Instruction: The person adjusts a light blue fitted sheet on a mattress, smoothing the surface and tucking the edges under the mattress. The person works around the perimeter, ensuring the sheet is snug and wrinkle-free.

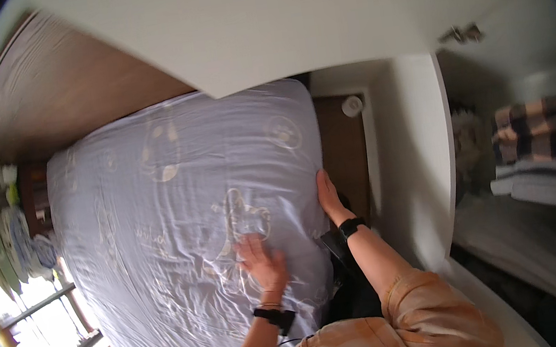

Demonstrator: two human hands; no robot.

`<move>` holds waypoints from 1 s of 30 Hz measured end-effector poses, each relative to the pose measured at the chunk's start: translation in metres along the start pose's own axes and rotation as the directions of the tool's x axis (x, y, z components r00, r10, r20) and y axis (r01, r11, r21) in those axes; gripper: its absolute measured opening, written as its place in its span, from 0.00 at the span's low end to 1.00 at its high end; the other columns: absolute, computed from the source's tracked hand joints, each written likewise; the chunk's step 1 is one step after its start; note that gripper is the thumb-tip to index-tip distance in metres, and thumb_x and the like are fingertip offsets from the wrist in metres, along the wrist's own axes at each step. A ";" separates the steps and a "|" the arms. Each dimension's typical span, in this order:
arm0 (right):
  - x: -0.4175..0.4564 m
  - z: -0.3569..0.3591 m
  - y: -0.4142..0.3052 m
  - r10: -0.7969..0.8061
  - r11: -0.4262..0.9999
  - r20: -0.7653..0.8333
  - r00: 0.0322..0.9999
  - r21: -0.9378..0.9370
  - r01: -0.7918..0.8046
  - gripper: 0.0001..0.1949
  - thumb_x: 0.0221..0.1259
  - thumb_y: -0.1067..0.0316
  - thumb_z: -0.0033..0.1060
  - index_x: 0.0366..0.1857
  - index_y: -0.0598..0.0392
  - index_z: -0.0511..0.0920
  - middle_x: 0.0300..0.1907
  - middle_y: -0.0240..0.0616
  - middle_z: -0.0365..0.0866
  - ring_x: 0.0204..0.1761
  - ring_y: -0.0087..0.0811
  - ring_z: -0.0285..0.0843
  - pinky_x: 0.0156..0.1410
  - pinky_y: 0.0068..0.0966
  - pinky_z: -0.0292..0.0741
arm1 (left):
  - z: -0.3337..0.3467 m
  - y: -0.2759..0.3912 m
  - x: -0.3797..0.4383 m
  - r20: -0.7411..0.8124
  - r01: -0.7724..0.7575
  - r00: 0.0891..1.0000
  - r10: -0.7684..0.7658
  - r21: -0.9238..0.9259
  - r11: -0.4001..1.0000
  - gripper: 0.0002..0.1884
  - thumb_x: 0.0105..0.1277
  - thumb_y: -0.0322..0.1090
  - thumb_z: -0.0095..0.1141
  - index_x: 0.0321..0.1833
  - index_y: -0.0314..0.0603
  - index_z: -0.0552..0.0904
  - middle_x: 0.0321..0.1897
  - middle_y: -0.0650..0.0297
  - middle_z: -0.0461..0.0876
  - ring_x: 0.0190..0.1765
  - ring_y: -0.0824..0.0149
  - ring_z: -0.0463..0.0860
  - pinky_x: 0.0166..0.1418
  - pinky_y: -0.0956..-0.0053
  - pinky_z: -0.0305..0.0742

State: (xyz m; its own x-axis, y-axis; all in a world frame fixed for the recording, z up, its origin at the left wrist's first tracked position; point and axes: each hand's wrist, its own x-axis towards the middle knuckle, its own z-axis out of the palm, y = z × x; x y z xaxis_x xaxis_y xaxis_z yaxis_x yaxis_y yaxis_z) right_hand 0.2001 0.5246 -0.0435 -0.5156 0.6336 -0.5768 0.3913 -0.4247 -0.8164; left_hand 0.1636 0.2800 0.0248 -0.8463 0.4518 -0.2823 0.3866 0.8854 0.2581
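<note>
A pale lavender fitted sheet with light cartoon prints covers a mattress in front of me. Its surface is smoother at the far part and wrinkled near me. My left hand, slightly blurred, lies flat on the sheet with its fingers spread, over a printed figure. At the mattress's right edge, my right hand rests against the side of the sheet, fingers pointing away from me; whether it grips any cloth is hidden. Both wrists wear black bands.
A brown headboard-like panel stands beyond the bed. A white door or panel juts over the far edge. To the right, a white cabinet holds folded bedding. Clothes hang by a bright window at left.
</note>
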 end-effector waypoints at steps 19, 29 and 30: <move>-0.015 -0.014 0.175 0.202 0.958 0.184 0.962 0.165 -0.233 0.27 0.78 0.50 0.39 0.73 0.54 0.65 0.72 0.47 0.67 0.73 0.42 0.63 0.77 0.30 0.57 | 0.030 0.037 0.032 -0.230 -0.308 0.914 0.334 0.141 0.941 0.39 0.75 0.62 0.27 0.75 0.35 0.62 0.69 0.48 0.62 0.70 0.46 0.59 0.73 0.45 0.49; 0.008 -0.010 0.189 0.158 0.977 0.128 0.979 0.126 -0.174 0.24 0.78 0.52 0.42 0.64 0.60 0.74 0.62 0.51 0.77 0.64 0.46 0.74 0.70 0.33 0.67 | 0.044 0.034 0.038 -0.257 -0.310 0.900 0.352 0.192 0.931 0.42 0.73 0.66 0.24 0.74 0.33 0.60 0.67 0.48 0.62 0.70 0.47 0.59 0.73 0.45 0.49; 0.005 -0.010 0.172 0.160 0.983 0.122 0.980 0.075 -0.169 0.23 0.77 0.53 0.43 0.64 0.60 0.74 0.62 0.53 0.76 0.63 0.48 0.74 0.70 0.34 0.67 | 0.044 0.031 0.037 -0.268 -0.305 0.898 0.350 0.195 0.932 0.42 0.73 0.66 0.24 0.74 0.33 0.60 0.67 0.48 0.62 0.69 0.46 0.59 0.73 0.45 0.49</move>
State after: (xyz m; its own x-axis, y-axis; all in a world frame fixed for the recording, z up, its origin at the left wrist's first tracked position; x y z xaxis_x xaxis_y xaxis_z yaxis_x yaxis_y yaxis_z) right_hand 0.2727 0.4610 -0.1862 -0.5357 0.4740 -0.6988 0.4145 -0.5734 -0.7067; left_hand 0.1603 0.3286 -0.0181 -0.7228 0.6859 0.0846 0.6899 0.7090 0.1461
